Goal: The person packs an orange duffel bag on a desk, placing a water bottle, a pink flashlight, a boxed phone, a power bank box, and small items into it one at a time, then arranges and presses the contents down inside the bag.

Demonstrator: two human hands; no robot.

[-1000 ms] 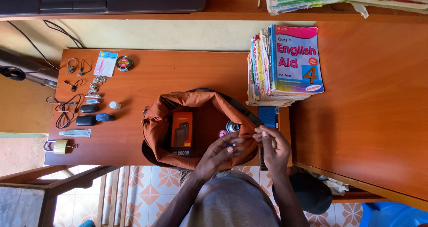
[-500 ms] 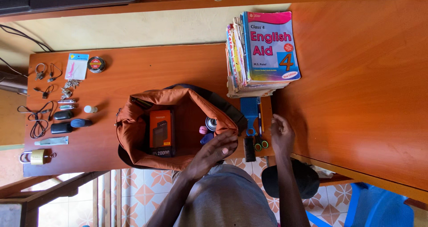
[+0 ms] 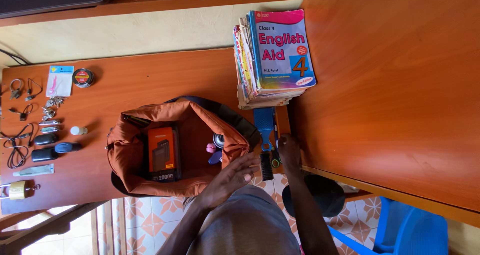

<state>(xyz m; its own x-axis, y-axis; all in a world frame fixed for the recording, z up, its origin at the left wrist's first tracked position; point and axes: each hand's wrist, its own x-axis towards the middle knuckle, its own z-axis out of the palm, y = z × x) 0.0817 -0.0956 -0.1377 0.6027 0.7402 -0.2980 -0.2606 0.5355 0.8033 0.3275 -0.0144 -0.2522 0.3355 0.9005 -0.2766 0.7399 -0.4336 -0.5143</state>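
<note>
Head view: an open orange bag [image 3: 150, 120] is seen on a wooden desk [image 3: 150, 80], with everything else placed around it. The left hand [image 3: 231, 179] is held flat over the bag's near-right rim, fingers spread and loosely extended, nothing gripped in it. The right hand [image 3: 289, 152] is set down just right of the bag, at the desk's front edge, its fingers curled over the end of a blue comb [image 3: 265, 127] and small dark items beside a black brush [image 3: 266, 166]; whether anything is actually pinched cannot be told. The step in hand is judged to be picking up grooming items beside the bag; a firm grip on one item and a short carry leftward over the rim would be called for. Inside the bag, an orange power bank box [image 3: 163, 155] is seen at the centre, with a small pink thing [image 3: 211, 147] and a round tin [image 3: 219, 140] toward its right side. A stack of books [image 3: 277, 55] is seen beyond the bag's right corner, and cables, keys and a padlock [image 3: 17, 190] are laid out well to its left.
</note>
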